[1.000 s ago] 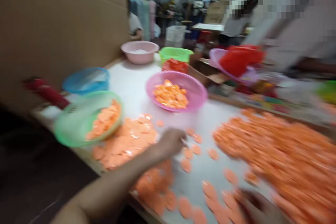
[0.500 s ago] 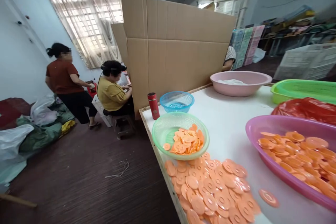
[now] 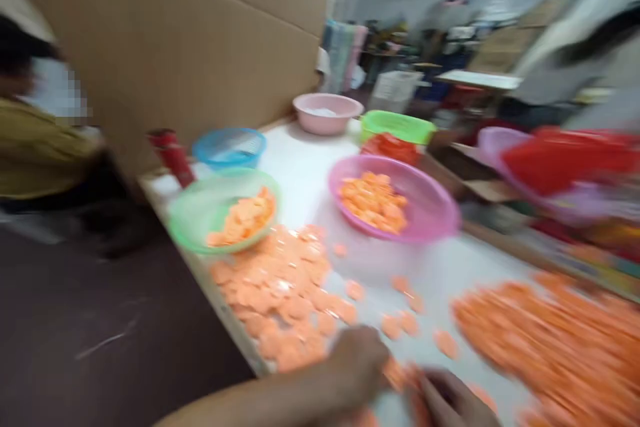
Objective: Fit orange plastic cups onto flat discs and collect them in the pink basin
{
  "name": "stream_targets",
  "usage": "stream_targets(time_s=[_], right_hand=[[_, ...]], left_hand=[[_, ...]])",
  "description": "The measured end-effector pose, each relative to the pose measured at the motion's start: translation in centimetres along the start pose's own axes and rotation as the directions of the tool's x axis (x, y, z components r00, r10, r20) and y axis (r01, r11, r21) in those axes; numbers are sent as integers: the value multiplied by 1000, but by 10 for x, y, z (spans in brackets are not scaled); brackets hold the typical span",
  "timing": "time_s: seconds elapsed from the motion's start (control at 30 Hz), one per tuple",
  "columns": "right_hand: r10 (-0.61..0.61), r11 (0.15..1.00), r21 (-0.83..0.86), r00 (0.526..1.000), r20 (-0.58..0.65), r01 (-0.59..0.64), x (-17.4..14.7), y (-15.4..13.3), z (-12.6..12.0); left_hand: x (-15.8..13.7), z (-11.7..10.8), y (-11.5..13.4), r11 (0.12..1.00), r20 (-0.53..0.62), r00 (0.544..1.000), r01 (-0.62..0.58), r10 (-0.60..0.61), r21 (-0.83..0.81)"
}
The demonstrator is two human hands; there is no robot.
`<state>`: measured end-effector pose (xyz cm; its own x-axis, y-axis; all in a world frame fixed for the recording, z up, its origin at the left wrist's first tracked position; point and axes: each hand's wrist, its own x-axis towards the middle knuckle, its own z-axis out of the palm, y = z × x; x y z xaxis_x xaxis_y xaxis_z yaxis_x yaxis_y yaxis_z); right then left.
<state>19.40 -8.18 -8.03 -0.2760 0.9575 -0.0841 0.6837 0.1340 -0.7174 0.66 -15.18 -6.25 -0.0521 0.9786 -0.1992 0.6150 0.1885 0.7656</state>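
Note:
My left hand [image 3: 357, 363] reaches in over the white table with its fingers curled, blurred by motion. Orange plastic discs touch or lie right beside its fingertips; what it grips cannot be made out. My right hand [image 3: 453, 400] is bent close by at the bottom edge, with an orange plastic disc [image 3: 414, 392] at its thumb and fingers. To the left of my hands spreads a pile of flat orange discs [image 3: 287, 287]. Several loose discs [image 3: 445, 343] lie between that pile and a large heap of long orange pieces [image 3: 555, 347] on the right.
A green basket [image 3: 187, 213] and a magenta basin [image 3: 435, 210] hold orange pieces. Behind them stand a blue basket [image 3: 227, 147], a red flask [image 3: 173, 157], a pink basin [image 3: 327, 121] and a lime-green basin [image 3: 397, 123]. A cardboard panel [image 3: 200, 40] borders the table; a seated person [image 3: 45, 153] is beyond.
My view has swung right and down the table. Both my hands and the heap of long orange pieces now show; the standing person at the left has left the view.

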Motion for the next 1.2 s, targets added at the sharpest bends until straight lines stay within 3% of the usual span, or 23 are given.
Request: stream_targets(time_s=[0.1, 0.2, 0.3, 0.43, 0.5, 0.67, 0.8, 0.97, 1.2], right_hand=[[145, 987, -68, 989, -33, -147, -15, 16, -27], [190, 972, 134, 981, 47, -194, -16, 15, -18], [212, 950, 219, 975, 64, -221, -16, 6, -1], [152, 976, 153, 988, 26, -154, -17, -2, 11], [136, 984, 114, 990, 20, -138, -16, -2, 13], [106, 993, 56, 994, 12, -107, -16, -2, 11], [102, 994, 47, 995, 13, -103, -16, -5, 11], [86, 995, -43, 995, -41, -88, -16, -8, 18], [153, 974, 180, 986, -71, -138, -18, -5, 25]], left_hand=[[11, 41, 6, 995, 55, 994, -92, 94, -28], [18, 53, 0, 986, 17, 987, -163, 163, 30], [18, 52, -4, 970, -20, 979, -196, 201, 144], [16, 51, -4, 966, -17, 981, -189, 195, 176], [19, 49, -5, 977, -3, 985, -171, 173, 127], [38, 42, 2, 983, 73, 997, 0, 14, -186], [47, 48, 11, 985, 55, 997, -40, 50, -170], [42, 57, 3, 963, 40, 998, -39, 51, -265], [37, 58, 5, 979, -2, 996, -87, 88, -184]])
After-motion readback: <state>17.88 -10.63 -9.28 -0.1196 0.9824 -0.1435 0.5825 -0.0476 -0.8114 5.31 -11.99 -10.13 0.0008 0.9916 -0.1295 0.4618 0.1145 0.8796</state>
